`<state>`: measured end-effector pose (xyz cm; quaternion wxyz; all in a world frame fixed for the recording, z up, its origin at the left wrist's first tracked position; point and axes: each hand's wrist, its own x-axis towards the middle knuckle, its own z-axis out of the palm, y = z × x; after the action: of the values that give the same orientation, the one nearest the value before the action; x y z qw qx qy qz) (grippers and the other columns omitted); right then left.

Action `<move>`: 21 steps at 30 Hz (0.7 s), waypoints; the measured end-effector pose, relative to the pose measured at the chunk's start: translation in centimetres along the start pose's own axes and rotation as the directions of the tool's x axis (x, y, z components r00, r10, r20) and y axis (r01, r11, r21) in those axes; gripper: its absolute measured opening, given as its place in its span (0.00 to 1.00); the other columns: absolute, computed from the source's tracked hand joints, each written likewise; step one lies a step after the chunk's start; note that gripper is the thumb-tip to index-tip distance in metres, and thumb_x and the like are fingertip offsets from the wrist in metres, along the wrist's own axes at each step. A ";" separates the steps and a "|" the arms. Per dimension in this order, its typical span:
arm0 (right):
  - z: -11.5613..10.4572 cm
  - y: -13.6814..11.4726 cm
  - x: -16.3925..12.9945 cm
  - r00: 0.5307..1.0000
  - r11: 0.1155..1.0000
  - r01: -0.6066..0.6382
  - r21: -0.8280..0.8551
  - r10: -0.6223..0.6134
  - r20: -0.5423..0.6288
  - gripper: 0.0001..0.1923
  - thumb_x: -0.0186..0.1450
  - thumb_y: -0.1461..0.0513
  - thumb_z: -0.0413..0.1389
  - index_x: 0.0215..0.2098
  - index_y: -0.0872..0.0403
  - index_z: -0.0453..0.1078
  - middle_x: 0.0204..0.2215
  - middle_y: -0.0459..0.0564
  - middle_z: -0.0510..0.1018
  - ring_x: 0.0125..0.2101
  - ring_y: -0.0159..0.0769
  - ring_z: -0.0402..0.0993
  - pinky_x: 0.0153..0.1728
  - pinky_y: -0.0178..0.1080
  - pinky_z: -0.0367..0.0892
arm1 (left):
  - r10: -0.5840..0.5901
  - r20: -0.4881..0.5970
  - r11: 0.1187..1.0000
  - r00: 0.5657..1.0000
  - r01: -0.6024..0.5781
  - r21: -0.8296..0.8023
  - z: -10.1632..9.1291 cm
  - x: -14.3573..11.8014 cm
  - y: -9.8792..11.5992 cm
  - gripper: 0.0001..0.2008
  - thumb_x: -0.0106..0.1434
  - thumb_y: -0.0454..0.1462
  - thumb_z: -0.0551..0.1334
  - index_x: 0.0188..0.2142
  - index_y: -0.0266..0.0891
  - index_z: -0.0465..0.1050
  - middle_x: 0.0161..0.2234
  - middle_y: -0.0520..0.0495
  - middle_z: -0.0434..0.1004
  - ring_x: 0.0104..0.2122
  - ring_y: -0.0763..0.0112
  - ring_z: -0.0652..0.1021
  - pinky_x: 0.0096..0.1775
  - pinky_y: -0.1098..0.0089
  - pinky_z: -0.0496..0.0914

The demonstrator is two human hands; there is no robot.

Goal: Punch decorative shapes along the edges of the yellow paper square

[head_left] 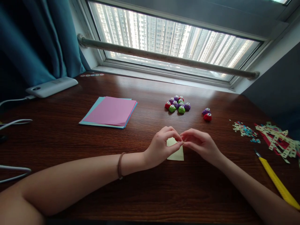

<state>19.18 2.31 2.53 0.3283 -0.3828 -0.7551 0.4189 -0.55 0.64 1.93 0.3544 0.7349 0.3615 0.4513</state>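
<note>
Left hand (159, 144) above pale yellow paper (177, 155)

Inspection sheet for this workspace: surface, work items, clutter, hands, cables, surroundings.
Surface: dark brown wood-grain table.
Work items: pale yellow paper by the hands; anything pinched is too small to tell.
Clutter: pink-topped paper stack, eyed figures in red, green and purple, paper bits, cut strips, yellow cutter with blade out.
Left hand: thumb and fingertip together at the paper.
Right hand: fingertips close to the left's.
Cables: white cable plugged into white device; others at left edge.
Surroundings: window, bar, blue curtain.
</note>
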 end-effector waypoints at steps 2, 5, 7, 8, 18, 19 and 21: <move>1.2 -0.7 -0.5 1.000 1.000 0.011 0.012 -0.011 0.001 0.08 0.60 0.58 0.58 0.35 0.54 0.70 0.30 0.49 0.74 0.30 0.33 0.71 0.30 0.34 0.68 | -0.006 0.003 1.000 1.000 0.006 -0.013 0.0 0.0 0.0 0.05 0.60 0.35 0.61 0.28 0.37 0.71 0.30 0.50 0.69 0.33 0.71 0.71 0.36 0.70 0.66; 1.4 -0.9 -0.8 0.998 1.000 0.009 -0.005 -0.009 -0.066 0.06 0.60 0.58 0.58 0.31 0.54 0.71 0.26 0.48 0.75 0.26 0.32 0.71 0.27 0.33 0.67 | -0.026 0.019 0.999 0.999 0.026 -0.020 0.0 0.0 0.1 0.05 0.60 0.36 0.61 0.28 0.37 0.71 0.30 0.49 0.69 0.32 0.72 0.71 0.33 0.72 0.65; 1.0 -0.8 -0.8 0.998 1.000 0.005 -0.005 -0.005 -0.064 0.06 0.61 0.59 0.57 0.30 0.54 0.71 0.25 0.48 0.75 0.26 0.32 0.71 0.27 0.33 0.68 | -0.029 0.039 1.000 0.999 0.030 -0.008 0.0 0.0 0.1 0.05 0.60 0.35 0.61 0.27 0.37 0.71 0.29 0.49 0.69 0.31 0.72 0.71 0.32 0.72 0.65; 0.7 -0.9 -0.8 0.999 1.000 0.000 -0.010 -0.001 -0.052 0.07 0.61 0.59 0.57 0.30 0.54 0.71 0.25 0.48 0.75 0.26 0.32 0.71 0.27 0.33 0.68 | -0.024 0.047 1.000 0.999 0.024 0.000 0.0 0.0 0.2 0.05 0.59 0.34 0.61 0.27 0.37 0.72 0.29 0.49 0.69 0.31 0.72 0.71 0.31 0.73 0.65; 0.4 -1.4 -0.9 0.994 0.988 -0.084 0.129 0.073 0.086 0.07 0.61 0.58 0.57 0.32 0.55 0.68 0.27 0.47 0.70 0.28 0.30 0.66 0.29 0.32 0.65 | -0.020 0.054 1.000 0.998 0.020 0.003 0.2 -0.3 0.1 0.04 0.59 0.34 0.62 0.27 0.37 0.71 0.29 0.50 0.69 0.30 0.73 0.70 0.31 0.72 0.64; 0.4 -1.4 -0.8 0.993 0.986 -0.091 0.138 0.079 0.090 0.08 0.61 0.58 0.57 0.32 0.55 0.68 0.27 0.47 0.70 0.28 0.30 0.66 0.29 0.32 0.65 | -0.022 0.056 1.000 0.998 0.022 -0.001 0.2 -0.2 0.1 0.04 0.59 0.34 0.62 0.28 0.37 0.71 0.29 0.50 0.69 0.30 0.73 0.70 0.32 0.72 0.65; 0.0 -1.3 -0.6 0.993 0.989 -0.091 0.120 0.081 0.086 0.08 0.62 0.57 0.55 0.32 0.55 0.67 0.28 0.47 0.70 0.29 0.31 0.67 0.30 0.33 0.66 | -0.024 0.059 1.000 0.998 0.025 -0.018 0.1 -0.1 0.3 0.04 0.60 0.34 0.61 0.28 0.37 0.71 0.30 0.50 0.69 0.32 0.72 0.70 0.35 0.71 0.66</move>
<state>19.10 1.39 3.58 0.3021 -0.3767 -0.7232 0.4938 -0.43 0.35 2.10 0.3773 0.7400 0.3556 0.4284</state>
